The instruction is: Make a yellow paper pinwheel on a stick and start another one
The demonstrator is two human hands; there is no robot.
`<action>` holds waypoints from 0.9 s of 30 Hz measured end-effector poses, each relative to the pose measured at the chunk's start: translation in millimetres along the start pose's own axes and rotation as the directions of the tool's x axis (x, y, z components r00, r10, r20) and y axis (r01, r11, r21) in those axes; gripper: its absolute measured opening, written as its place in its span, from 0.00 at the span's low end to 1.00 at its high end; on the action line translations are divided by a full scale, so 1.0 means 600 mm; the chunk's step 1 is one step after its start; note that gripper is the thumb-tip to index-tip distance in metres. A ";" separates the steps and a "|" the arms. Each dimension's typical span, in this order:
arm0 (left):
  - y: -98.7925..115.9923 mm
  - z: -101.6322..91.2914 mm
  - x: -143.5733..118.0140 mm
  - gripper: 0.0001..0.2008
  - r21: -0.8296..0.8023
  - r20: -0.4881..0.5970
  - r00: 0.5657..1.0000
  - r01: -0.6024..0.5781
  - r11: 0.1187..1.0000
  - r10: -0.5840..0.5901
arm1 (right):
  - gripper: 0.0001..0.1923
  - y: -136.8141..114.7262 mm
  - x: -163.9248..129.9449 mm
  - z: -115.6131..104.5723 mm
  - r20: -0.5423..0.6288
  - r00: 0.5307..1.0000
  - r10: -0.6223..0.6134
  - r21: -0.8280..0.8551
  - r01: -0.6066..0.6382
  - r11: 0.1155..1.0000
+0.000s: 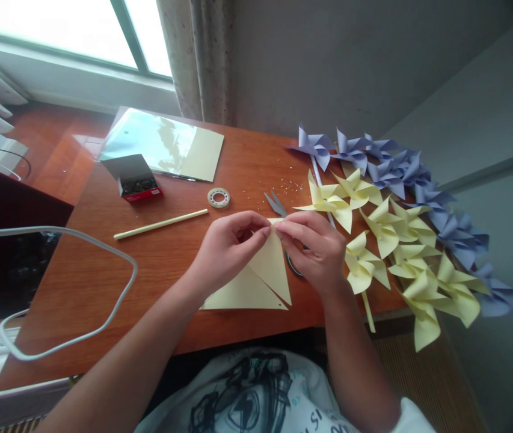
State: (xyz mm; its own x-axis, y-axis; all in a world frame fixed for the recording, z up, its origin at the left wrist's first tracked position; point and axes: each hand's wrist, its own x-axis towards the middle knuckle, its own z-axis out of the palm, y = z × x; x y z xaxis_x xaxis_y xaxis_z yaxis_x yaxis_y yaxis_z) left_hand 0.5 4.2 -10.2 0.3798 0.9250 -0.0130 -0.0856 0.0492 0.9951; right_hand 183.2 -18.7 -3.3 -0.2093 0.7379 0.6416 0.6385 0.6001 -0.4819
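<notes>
I see the left hand (229,246) and right hand (317,249) meeting over the reddish-brown wooden tabletop (103,282), both grips pinched shut on the top corner of a pale yellow folded paper sheet (260,279), which hangs from the fingertips down to the tabletop edge nearest me. Just behind the right grip, grey-bladed scissors (275,203) lie partly hidden by that hand. Further right of it sits a pile of pale yellow paper pinwheels (387,240), with lilac paper pinwheels (400,171) beyond them. Left of the left grip lies a pale yellow straw stick (161,224); behind it a clear tape roll (219,197) and a small red open box (135,178).
</notes>
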 end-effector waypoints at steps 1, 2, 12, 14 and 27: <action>0.000 0.000 0.000 0.09 -0.010 -0.005 1.000 0.004 1.000 -0.004 | 0.11 -0.003 0.000 0.000 0.007 1.000 0.007 0.010 -0.008 1.000; 0.000 -0.001 0.001 0.08 -0.017 -0.012 1.000 0.005 1.000 -0.005 | 0.10 -0.006 0.001 0.000 0.016 1.000 0.022 0.029 -0.022 0.999; 0.013 -0.001 -0.001 0.04 -0.042 -0.037 0.999 -0.015 0.999 0.013 | 0.05 -0.022 0.004 0.003 0.016 0.980 0.198 0.151 -0.198 0.969; 0.014 -0.001 0.000 0.03 -0.033 -0.032 0.999 -0.013 0.999 0.012 | 0.05 -0.022 0.004 0.005 0.022 0.979 0.204 0.147 -0.204 0.968; 0.003 -0.006 0.001 0.08 0.156 -0.108 0.993 -0.036 0.987 0.053 | 0.06 -0.013 -0.027 0.012 0.227 0.801 0.555 -0.116 -0.543 0.832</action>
State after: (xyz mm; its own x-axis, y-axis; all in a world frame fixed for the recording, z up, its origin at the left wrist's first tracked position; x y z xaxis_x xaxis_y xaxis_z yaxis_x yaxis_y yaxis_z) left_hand -2.7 6.4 -9.0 0.2727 0.9617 0.0295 0.0452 -0.0434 0.9980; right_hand 176.0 -33.0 -14.3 0.0187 0.9936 0.1111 0.7307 0.0623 -0.6799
